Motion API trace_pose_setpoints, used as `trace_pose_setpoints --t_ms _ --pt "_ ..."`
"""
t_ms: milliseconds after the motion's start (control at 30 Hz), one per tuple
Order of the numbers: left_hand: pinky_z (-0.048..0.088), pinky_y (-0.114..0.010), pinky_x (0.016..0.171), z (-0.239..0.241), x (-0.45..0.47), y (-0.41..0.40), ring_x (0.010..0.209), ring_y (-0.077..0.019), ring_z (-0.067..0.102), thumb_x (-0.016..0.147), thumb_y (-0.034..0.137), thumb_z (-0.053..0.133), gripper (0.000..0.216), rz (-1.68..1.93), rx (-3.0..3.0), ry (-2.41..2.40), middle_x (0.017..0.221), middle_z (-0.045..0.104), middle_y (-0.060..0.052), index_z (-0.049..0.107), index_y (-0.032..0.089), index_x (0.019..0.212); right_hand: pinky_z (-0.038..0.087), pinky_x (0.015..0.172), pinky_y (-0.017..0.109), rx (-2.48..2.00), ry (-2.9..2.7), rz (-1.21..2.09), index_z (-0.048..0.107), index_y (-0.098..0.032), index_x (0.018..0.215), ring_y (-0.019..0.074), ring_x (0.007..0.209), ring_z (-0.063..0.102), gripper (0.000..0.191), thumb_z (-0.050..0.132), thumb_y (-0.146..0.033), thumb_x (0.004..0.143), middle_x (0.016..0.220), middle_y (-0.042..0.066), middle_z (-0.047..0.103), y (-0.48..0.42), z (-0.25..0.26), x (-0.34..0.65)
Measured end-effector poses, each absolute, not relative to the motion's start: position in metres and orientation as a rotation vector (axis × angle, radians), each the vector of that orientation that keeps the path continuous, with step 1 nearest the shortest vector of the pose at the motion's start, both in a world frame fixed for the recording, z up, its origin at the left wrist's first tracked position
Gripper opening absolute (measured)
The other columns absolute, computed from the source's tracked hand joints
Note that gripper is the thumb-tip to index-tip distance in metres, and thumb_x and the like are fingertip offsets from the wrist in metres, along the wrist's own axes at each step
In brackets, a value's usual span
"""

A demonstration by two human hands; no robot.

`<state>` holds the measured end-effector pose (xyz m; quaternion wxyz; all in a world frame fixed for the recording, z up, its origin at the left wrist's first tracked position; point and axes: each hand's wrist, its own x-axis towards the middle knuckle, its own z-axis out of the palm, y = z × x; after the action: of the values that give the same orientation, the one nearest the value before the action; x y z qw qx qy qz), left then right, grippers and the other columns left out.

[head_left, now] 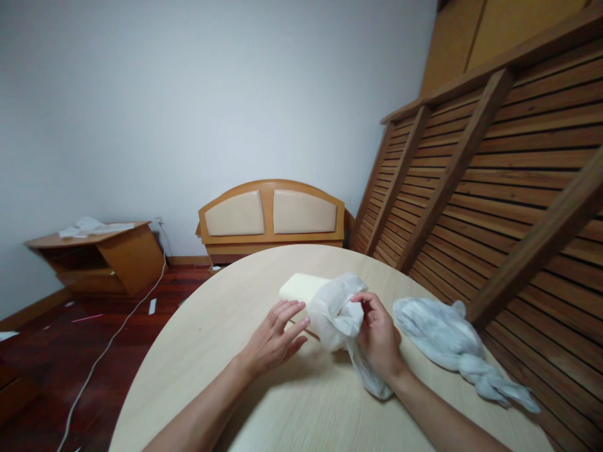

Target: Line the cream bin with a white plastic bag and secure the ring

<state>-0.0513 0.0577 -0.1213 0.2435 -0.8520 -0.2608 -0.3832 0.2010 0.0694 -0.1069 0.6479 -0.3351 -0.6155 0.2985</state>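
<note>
A pale yellow block-like item (301, 287) lies on the round table, its right part covered by a thin white plastic bag (335, 311). My right hand (379, 333) grips the bag's gathered edge, and part of the bag hangs down below the fingers toward the tabletop. Just left of the bag is my left hand (277, 333), its fingers apart and holding nothing. A thin brown edge shows beneath the yellow item, between my hands; what it belongs to is unclear. To the right rests a second plastic bag (440, 333), filled and twisted into a knot.
The round light-wood table (198, 351) fills the foreground. Wooden slatted panels (471, 188) lean along the right. Behind the table stands a padded headboard (271, 213). At left are a low cabinet (113, 257) with papers on top and a white cable (110, 345) across the floor.
</note>
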Motion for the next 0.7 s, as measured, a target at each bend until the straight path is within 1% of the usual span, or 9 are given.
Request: trace_pose_setpoints --t_ms 33,100,200,267,367,433,533,600,700 --pt "0.050 -0.049 0.109 -0.124 -0.053 0.061 0.139 -0.0297 0.048 0.090 0.023 0.068 0.075 -1.058 -2.342 -0.770 0.145 0.051 -0.019 0.027 0.022 0.153 0.052 0.061 0.026 -0.761 -1.388 0.703 0.056 -0.026 0.105 0.0187 0.073 0.065 0.015 0.061 -0.035 0.094 0.088 0.002 0.068 0.071 -0.107 0.204" --pt "0.050 -0.051 0.109 -0.129 -0.056 0.067 0.142 -0.0318 0.045 0.090 0.025 0.069 0.084 -1.045 -2.394 -0.910 0.151 0.045 -0.022 0.019 0.020 0.157 0.049 0.056 0.025 -0.763 -1.369 0.715 0.055 -0.026 0.105 0.0179 0.068 0.062 0.018 0.063 -0.038 0.094 0.083 0.001 0.066 0.073 -0.104 0.209" --pt "0.047 -0.053 0.112 -0.136 -0.057 0.074 0.144 -0.0321 0.044 0.088 0.025 0.069 0.092 -0.970 -2.464 -1.099 0.154 0.044 -0.023 0.011 0.019 0.159 0.049 0.057 0.026 -0.754 -1.332 0.650 0.057 -0.026 0.101 0.0184 0.069 0.062 0.022 0.066 -0.044 0.092 0.083 0.003 0.067 0.073 -0.094 0.214" --pt "0.044 -0.054 0.114 -0.139 -0.054 0.076 0.145 -0.0327 0.043 0.087 0.025 0.070 0.094 -0.925 -2.473 -1.184 0.154 0.044 -0.022 0.011 0.018 0.159 0.051 0.061 0.027 -0.750 -1.305 0.575 0.059 -0.025 0.098 0.0194 0.073 0.064 0.025 0.067 -0.047 0.090 0.087 0.004 0.068 0.072 -0.085 0.216" --pt "0.044 -0.055 0.114 -0.142 -0.046 0.076 0.144 -0.0337 0.044 0.087 0.023 0.070 0.089 -0.905 -2.429 -1.245 0.152 0.047 -0.021 0.017 0.019 0.158 0.053 0.070 0.030 -0.755 -1.257 0.467 0.060 -0.024 0.095 0.0204 0.079 0.065 0.025 0.067 -0.047 0.089 0.090 0.005 0.068 0.073 -0.074 0.222" --pt "0.045 -0.055 0.112 -0.142 -0.040 0.075 0.143 -0.0347 0.045 0.086 0.023 0.071 0.086 -0.911 -2.388 -1.269 0.150 0.048 -0.020 0.024 0.021 0.157 0.052 0.071 0.030 -0.768 -1.202 0.416 0.060 -0.024 0.095 0.0203 0.080 0.064 0.024 0.068 -0.045 0.088 0.090 0.005 0.066 0.076 -0.070 0.229" --pt "0.046 -0.056 0.111 -0.139 -0.034 0.071 0.141 -0.0371 0.044 0.082 0.023 0.074 0.083 -0.935 -2.360 -1.302 0.146 0.049 -0.020 0.031 0.019 0.154 0.050 0.073 0.030 -0.775 -1.099 0.368 0.060 -0.023 0.094 0.0195 0.082 0.062 0.025 0.072 -0.043 0.084 0.091 0.004 0.064 0.086 -0.068 0.242" --pt "0.045 -0.057 0.112 -0.138 -0.033 0.069 0.143 -0.0378 0.042 0.083 0.024 0.073 0.077 -0.975 -2.354 -1.302 0.144 0.049 -0.021 0.035 0.018 0.150 0.049 0.075 0.029 -0.758 -1.028 0.364 0.060 -0.022 0.093 0.0186 0.083 0.062 0.028 0.076 -0.042 0.080 0.092 0.004 0.064 0.094 -0.069 0.251" --pt "0.040 -0.058 0.116 -0.139 -0.033 0.069 0.149 -0.0363 0.033 0.086 0.025 0.070 0.067 -0.998 -2.353 -1.233 0.150 0.045 -0.022 0.038 0.016 0.143 0.049 0.076 0.029 -0.757 -0.969 0.385 0.060 -0.022 0.092 0.0172 0.079 0.062 0.030 0.078 -0.040 0.077 0.092 0.002 0.065 0.107 -0.075 0.262"
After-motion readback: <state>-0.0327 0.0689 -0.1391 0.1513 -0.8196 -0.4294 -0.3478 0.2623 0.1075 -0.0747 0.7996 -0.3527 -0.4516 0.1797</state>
